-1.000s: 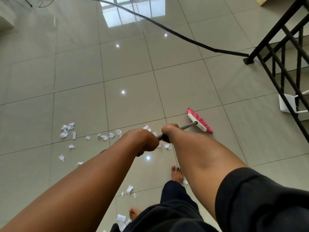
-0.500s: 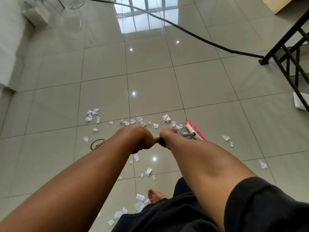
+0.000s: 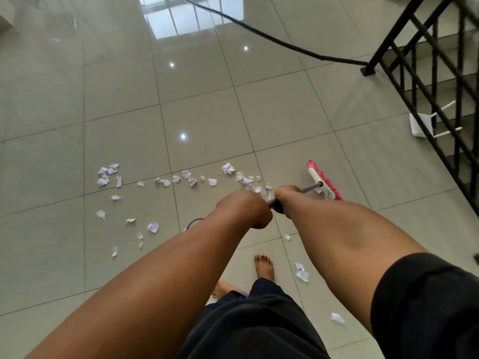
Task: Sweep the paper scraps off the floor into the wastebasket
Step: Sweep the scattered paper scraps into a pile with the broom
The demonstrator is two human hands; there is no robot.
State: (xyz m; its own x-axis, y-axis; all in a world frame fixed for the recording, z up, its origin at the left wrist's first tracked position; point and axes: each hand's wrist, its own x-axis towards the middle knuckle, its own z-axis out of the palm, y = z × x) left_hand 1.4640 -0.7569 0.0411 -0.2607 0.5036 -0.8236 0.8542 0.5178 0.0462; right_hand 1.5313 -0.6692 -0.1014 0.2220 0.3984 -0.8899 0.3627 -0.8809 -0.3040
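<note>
Glossy grey floor tiles (image 3: 124,86) are catching window light while paper scraps (image 3: 191,178) are lying scattered ahead of the bare feet. Left hand (image 3: 243,207) and right hand (image 3: 286,196) are both gripping the broom (image 3: 322,183), its pink head resting right of the scraps; a white dustpan (image 3: 421,125) is leaning by the stair railing (image 3: 425,81).

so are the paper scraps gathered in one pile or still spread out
Spread out: the paper scraps lie in a loose line across the floor tiles, with strays near the bare foot.

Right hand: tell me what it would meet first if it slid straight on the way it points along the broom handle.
The right hand points along the grey handle. Going straight on, it would probably first meet the white broom head with pink bristles; depth is uncertain.
</note>
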